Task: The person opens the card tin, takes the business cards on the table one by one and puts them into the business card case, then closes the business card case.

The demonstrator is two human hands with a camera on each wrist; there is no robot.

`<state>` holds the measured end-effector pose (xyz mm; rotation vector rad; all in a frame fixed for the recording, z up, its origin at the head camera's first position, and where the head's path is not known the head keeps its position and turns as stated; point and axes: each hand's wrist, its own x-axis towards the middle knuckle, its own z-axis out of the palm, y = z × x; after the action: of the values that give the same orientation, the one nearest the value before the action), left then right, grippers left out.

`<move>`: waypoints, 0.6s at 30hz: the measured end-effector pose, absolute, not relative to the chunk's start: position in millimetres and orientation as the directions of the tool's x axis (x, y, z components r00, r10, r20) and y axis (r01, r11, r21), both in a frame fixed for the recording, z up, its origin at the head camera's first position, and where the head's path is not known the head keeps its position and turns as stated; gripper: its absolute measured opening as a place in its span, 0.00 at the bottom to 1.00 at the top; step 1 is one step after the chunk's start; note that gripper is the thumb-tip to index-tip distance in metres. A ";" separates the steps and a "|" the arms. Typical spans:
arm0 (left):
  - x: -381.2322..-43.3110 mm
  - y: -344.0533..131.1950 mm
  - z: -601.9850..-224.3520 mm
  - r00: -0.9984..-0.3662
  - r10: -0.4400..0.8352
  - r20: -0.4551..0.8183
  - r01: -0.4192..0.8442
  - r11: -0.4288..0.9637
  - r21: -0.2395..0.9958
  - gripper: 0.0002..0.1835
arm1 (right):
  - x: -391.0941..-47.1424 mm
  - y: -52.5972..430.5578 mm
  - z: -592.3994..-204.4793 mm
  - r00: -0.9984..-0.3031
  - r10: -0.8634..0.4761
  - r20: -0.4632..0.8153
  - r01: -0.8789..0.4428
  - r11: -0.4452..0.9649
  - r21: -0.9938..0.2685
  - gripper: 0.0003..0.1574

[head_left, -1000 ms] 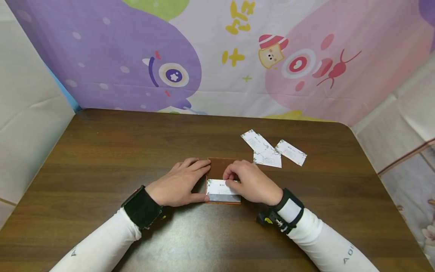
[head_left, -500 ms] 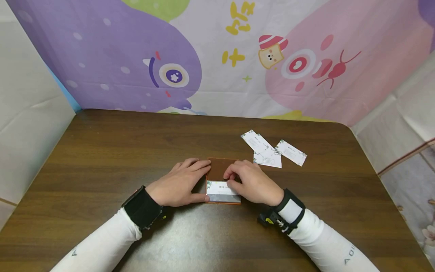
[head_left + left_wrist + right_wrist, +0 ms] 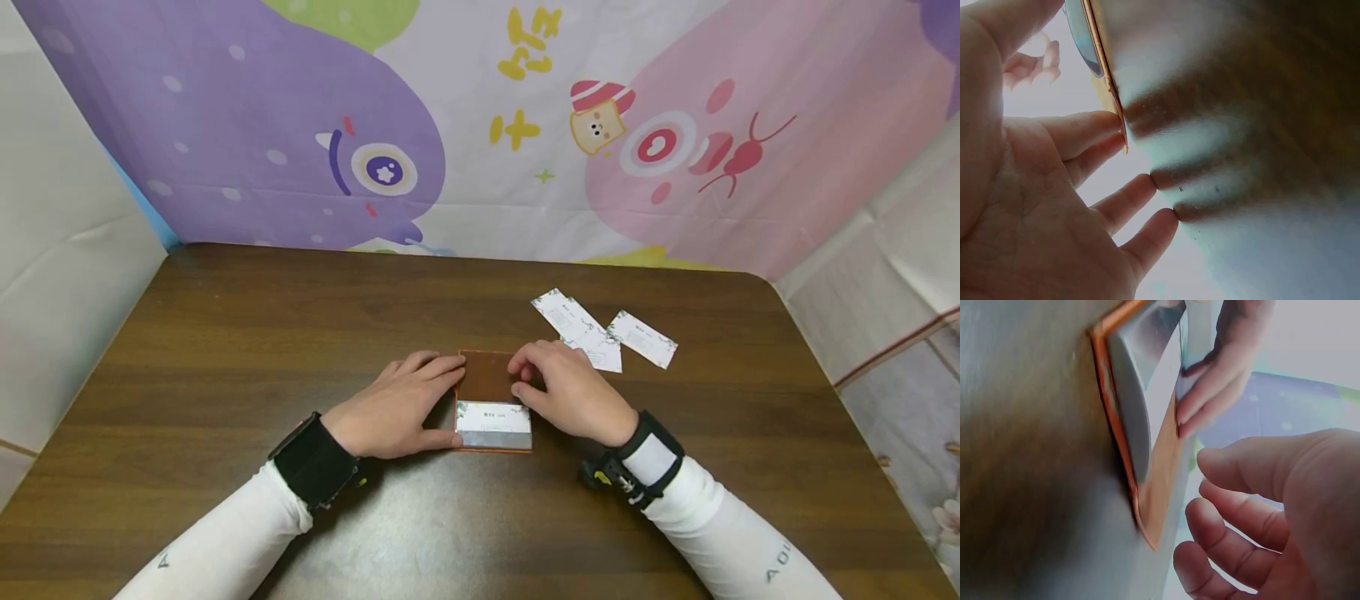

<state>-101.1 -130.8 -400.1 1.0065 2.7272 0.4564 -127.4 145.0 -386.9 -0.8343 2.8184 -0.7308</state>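
Observation:
A brown card holder (image 3: 483, 379) lies flat on the table, with orange-brown edges. Its near part has a greyish see-through pocket (image 3: 493, 439), and a white printed card (image 3: 492, 415) with green leaf corners sits in it, upper half showing above. My left hand (image 3: 397, 404) rests along the left edge, thumb low and fingertips at the upper left; in the left wrist view two fingertips touch the edge (image 3: 1116, 119). My right hand (image 3: 573, 387) hovers over the holder's right side, fingers loosely bent and holding nothing. The right wrist view shows a gap between its thumb and the holder (image 3: 1163, 478).
Behind the right hand lie several white printed cards (image 3: 581, 329), some overlapping, with one card (image 3: 643, 340) to their right. The wooden table (image 3: 300, 308) ends at a cartoon-printed curtain (image 3: 480, 200) at the back.
The card has slid a little nearer, deeper into the pocket. My right hand has let go of it and moved up and right, uncovering its right end. My left hand stays put.

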 end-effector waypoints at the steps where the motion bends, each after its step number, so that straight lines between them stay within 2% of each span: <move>1: -101.0 -130.7 -399.8 -0.749 0.659 -0.076 0.598 0.720 0.351 0.50 | -128.7 146.2 -386.3 -0.848 -0.529 0.036 -0.480 0.738 -0.475 0.09; 11: -100.6 -130.5 -398.7 -0.750 0.656 -0.082 0.592 0.722 0.358 0.49 | -147.7 162.2 -382.9 -0.880 -0.463 0.108 -0.458 0.762 -0.457 0.12; 18: -100.7 -131.1 -399.7 -0.747 0.659 -0.086 0.594 0.720 0.359 0.49 | -166.7 176.2 -381.8 -0.905 -0.414 0.096 -0.409 0.787 -0.461 0.16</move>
<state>-100.7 -131.1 -399.7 1.0026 2.7172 0.4612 -166.7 176.2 -381.8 -0.6815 2.9606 -0.7602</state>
